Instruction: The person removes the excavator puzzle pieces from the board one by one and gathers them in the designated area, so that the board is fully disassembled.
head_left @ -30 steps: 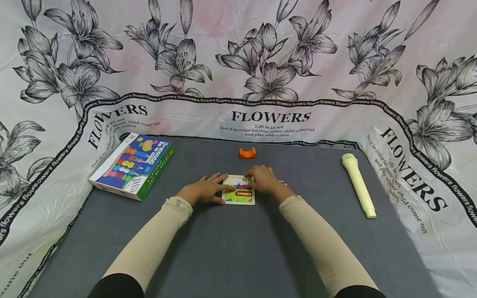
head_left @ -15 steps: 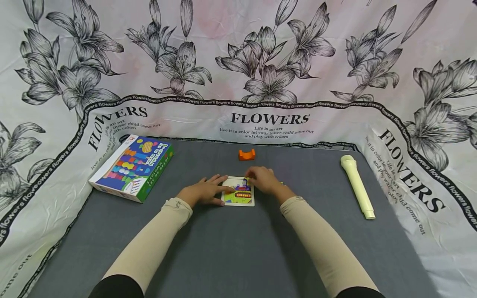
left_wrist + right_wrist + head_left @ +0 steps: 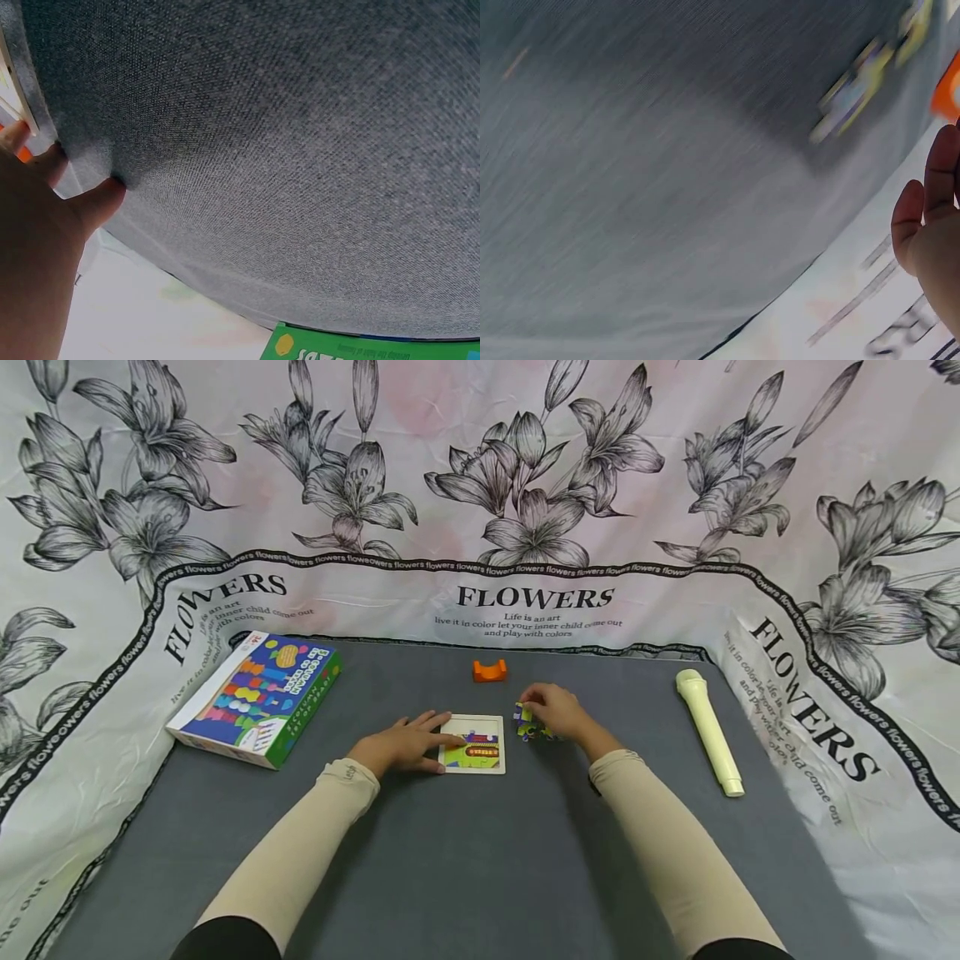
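A small jigsaw puzzle board (image 3: 472,768) with a pale frame lies mid-table, its lower part filled with a coloured vehicle picture and its upper part pale. My left hand (image 3: 401,746) rests at its left edge, fingers spread, one reaching over the picture. The left wrist view shows fingertips at the frame's corner (image 3: 15,94). To the board's right, my right hand (image 3: 558,710) pinches a small greenish puzzle piece (image 3: 522,704), partly hidden by the fingers. Loose puzzle pieces (image 3: 528,728) in yellow and purple lie below it, blurred in the right wrist view.
A blue and green game box (image 3: 258,697) lies at the left. Behind the board stands an orange cradle-shaped piece (image 3: 490,671). A pale yellow microphone-shaped stick (image 3: 708,731) lies at the right. Flower-printed cloth (image 3: 536,610) borders the grey tabletop (image 3: 465,860).
My right hand has moved from the board's upper right corner rightward to the loose pieces, and a piece seen there is gone from the board. The left hand keeps its place.
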### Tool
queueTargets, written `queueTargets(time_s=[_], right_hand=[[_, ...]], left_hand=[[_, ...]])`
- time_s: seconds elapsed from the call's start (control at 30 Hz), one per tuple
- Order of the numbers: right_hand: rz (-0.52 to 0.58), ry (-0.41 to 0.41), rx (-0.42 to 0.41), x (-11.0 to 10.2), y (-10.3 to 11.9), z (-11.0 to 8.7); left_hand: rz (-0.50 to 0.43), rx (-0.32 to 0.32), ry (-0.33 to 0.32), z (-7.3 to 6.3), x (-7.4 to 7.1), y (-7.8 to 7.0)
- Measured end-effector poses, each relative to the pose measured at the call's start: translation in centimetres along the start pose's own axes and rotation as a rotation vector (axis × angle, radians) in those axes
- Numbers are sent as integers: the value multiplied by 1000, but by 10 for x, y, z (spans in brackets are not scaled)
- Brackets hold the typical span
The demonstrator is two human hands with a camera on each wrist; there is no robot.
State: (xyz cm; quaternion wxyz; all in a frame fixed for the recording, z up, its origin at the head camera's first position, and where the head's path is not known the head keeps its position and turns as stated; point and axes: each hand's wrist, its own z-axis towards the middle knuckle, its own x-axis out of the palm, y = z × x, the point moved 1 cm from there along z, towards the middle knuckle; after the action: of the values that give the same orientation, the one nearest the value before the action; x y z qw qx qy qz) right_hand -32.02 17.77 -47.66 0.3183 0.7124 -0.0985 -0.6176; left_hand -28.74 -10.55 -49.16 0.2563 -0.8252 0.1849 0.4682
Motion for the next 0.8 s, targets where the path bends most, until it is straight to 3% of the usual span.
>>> queueTargets(time_s=[0.2, 0.37, 0.53, 0.8], right_hand=[[70, -12, 69, -18, -36, -14], [90, 0, 63, -24, -59, -25], [44, 20, 58, -26, -69, -34], [-13, 31, 145, -25, -77, -38]], left_hand=[[-10, 6, -16, -5, -1, 4], [-8, 21, -22, -6, -2, 6], [-17, 45, -23, -4, -1, 7], [-23, 56, -22, -1, 1, 4]])
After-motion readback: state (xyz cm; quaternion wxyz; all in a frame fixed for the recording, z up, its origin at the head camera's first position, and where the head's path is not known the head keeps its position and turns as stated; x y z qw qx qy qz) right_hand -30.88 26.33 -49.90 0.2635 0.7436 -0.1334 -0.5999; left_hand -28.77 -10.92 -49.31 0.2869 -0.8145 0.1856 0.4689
